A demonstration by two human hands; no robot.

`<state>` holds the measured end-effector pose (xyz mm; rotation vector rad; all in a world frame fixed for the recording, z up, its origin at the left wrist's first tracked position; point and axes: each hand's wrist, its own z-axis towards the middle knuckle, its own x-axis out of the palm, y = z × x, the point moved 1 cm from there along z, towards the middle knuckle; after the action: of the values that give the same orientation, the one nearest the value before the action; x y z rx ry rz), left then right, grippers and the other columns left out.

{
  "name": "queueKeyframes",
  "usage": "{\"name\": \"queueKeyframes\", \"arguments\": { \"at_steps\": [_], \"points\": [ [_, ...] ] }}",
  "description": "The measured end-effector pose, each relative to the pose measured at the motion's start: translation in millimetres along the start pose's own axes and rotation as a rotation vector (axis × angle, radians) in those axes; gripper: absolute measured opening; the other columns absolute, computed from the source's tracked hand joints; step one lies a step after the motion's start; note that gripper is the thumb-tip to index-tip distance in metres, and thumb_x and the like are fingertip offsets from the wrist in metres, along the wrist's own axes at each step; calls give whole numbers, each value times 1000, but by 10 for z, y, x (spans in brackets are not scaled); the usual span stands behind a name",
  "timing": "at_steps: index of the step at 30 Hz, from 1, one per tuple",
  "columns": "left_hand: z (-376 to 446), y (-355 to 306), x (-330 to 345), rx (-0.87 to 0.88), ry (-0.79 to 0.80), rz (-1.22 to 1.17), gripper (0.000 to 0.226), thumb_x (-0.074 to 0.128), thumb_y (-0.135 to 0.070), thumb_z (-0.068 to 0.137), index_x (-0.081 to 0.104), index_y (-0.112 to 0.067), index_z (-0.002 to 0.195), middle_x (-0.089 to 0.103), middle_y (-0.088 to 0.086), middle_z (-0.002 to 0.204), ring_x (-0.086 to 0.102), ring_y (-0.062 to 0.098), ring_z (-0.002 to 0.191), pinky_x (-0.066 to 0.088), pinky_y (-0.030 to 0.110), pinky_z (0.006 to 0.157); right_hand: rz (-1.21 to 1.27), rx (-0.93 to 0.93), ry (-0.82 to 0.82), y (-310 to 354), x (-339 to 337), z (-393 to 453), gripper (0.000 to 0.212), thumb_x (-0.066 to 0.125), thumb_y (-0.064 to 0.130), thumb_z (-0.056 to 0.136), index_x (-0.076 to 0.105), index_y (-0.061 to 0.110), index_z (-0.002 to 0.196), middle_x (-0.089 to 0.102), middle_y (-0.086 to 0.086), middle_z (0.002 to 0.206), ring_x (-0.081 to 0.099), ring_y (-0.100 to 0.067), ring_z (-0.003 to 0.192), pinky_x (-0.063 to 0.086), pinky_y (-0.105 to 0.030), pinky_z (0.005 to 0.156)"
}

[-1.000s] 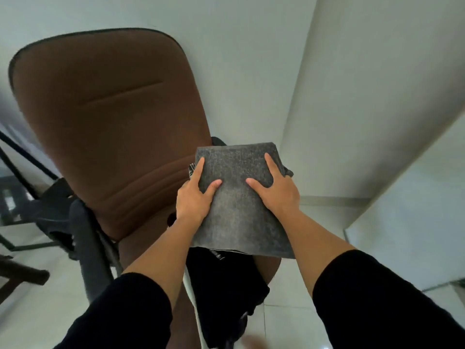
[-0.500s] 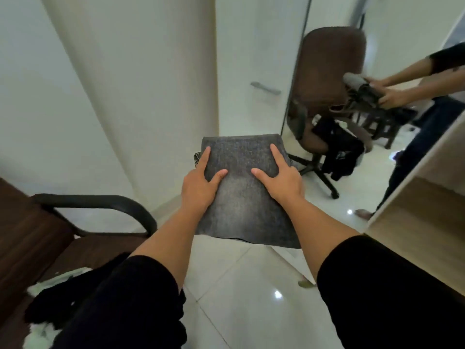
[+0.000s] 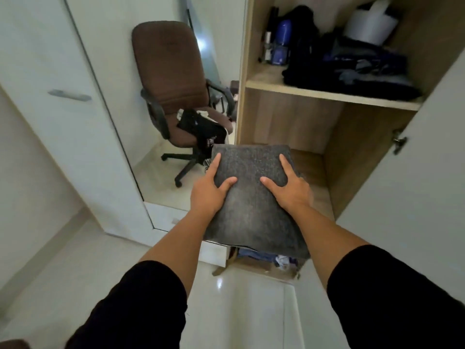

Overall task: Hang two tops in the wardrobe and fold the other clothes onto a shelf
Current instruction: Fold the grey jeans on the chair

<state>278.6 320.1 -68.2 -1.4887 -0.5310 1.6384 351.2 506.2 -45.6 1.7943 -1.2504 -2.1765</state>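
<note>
- Straight ahead, the wardrobe (image 3: 334,127) stood open, its wooden middle compartment bare at the back and its white door (image 3: 412,187) swung out on the right.
- On the left, a mirror panel (image 3: 161,102) showed a brown office chair (image 3: 171,79) with dark clothes (image 3: 201,127) heaped on its seat.
- Up on the upper shelf (image 3: 327,95) lay a pile of dark folded clothes (image 3: 352,71), with a white container (image 3: 370,26) and small blue items behind it.
- Lower down, the folded grey garment (image 3: 254,197) was held flat in the air, its far edge just at the front of the middle compartment, above a lower compartment holding bluish clothes (image 3: 256,255).
- At its left edge, the left hand (image 3: 208,192) gripped the garment, thumb and forefinger spread on top, the other fingers hidden underneath.
- At its right edge, the right hand (image 3: 292,187) gripped it the same way, thumb and forefinger splayed on top.
- Both forearms were bare below black sleeves (image 3: 141,303).
</note>
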Motion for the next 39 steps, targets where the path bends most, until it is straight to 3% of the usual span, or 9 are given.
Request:
{"name": "queueKeyframes", "arguments": {
  "at_steps": [5, 9, 20, 27, 34, 39],
  "points": [
    [180, -205, 801, 3, 126, 41, 74, 54, -55, 87, 15, -42, 148, 57, 7, 131, 57, 25, 111, 44, 33, 93, -44, 117, -15, -655, -215, 253, 80, 49, 70, 81, 7, 51, 146, 43, -14, 143, 44, -36, 128, 41, -40, 99],
    [427, -89, 1396, 39, 186, 29, 75, 54, -57, 86, 14, -44, 148, 49, 5, 141, 52, 27, 121, 42, 35, 100, -18, 139, -75, -1177, -15, 611, 81, 49, 71, 79, 7, 51, 146, 43, -14, 144, 44, -36, 128, 41, -40, 100],
    [1148, 761, 2803, 259, 148, -1, 77, 57, -58, 84, 17, -43, 148, 36, 5, 151, 40, 27, 134, 33, 34, 109, 20, 15, -296, -2304, 946, 1571, 81, 50, 69, 81, 10, 48, 147, 43, -13, 144, 42, -34, 129, 38, -38, 103],
    [1475, 1241, 3338, 373, 62, -14, 80, 57, -63, 81, 19, -42, 148, 37, 2, 150, 40, 26, 134, 32, 33, 110, -21, -86, -428, -2678, 1404, 1983, 82, 50, 71, 79, 12, 47, 147, 44, -9, 145, 42, -34, 131, 39, -40, 103],
    [2363, 1053, 3743, 347, 105, 111, 79, 56, -65, 80, 27, -34, 147, 43, 6, 147, 41, 28, 133, 32, 33, 110, -29, -57, -375, -2750, 1299, 2871, 80, 53, 67, 81, 20, 39, 148, 38, -7, 150, 40, -35, 132, 36, -39, 106],
    [3149, 961, 4233, 292, 137, 117, 77, 55, -58, 85, 23, -32, 149, 35, 7, 152, 36, 29, 136, 30, 32, 110, -36, -24, -331, -2869, 1287, 3929, 80, 52, 69, 80, 20, 42, 147, 38, -7, 150, 40, -34, 132, 37, -38, 106]
  ]
}}
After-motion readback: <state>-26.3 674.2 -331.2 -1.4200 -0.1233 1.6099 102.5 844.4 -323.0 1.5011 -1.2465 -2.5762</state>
